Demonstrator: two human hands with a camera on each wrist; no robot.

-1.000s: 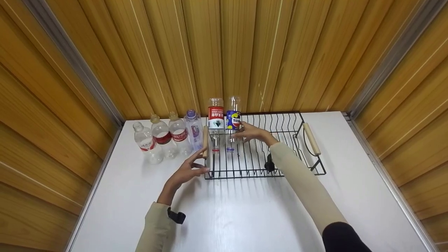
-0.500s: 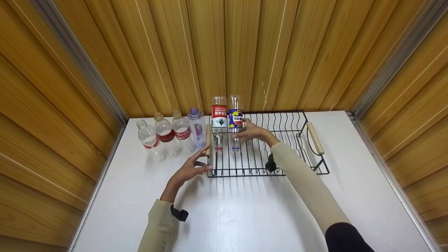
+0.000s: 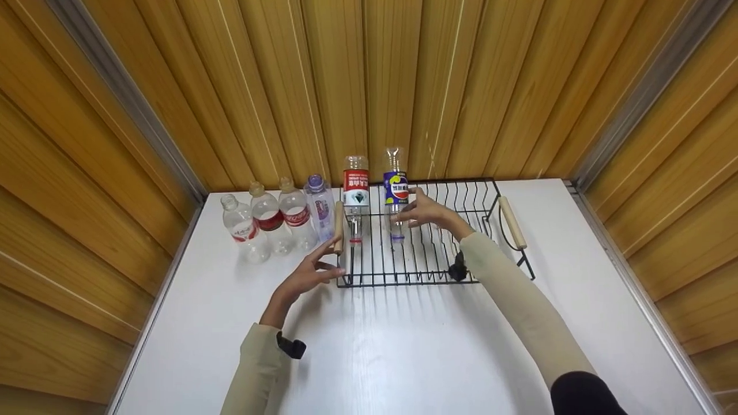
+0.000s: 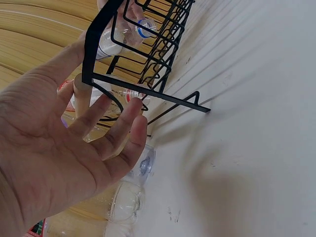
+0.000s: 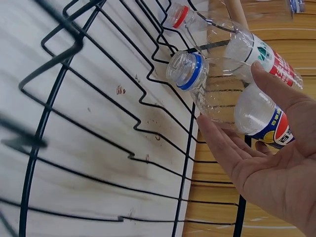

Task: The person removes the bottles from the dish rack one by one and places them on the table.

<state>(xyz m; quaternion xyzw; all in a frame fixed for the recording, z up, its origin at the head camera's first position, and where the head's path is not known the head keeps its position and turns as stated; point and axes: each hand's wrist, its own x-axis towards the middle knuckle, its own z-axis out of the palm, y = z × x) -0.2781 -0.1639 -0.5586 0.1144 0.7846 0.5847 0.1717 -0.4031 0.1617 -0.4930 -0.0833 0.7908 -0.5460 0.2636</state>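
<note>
My right hand [image 3: 429,210] grips an upside-down clear plastic bottle [image 3: 396,189] with a blue and yellow label. In the right wrist view, the thumb and fingers lie on both sides of this bottle [image 5: 224,91], whose neck with a blue ring points down over the wires of the black rack [image 3: 392,284]. Beside it, an upside-down bottle [image 3: 356,180] with a red and white label stands in the rack. Relaxed fingers of my left hand [image 3: 302,278] touch the rack's left end, near the wooden handle [image 3: 338,227]; the palm [image 4: 54,148] shows in the left wrist view.
Left of the rack, several uncapped bottles stand upright in a row, among them a red-labelled one [image 3: 297,216] and a purplish one [image 3: 320,204]. Another wooden handle [image 3: 512,222] is at the rack's right end. A wood-panelled wall [image 3: 392,75] rises behind the white table [image 3: 369,346].
My right hand has shifted the blue-labelled bottle to the right, widening its gap from the red-labelled bottle. The left hand stays at the rack's left end. The head view has shifted slightly.
</note>
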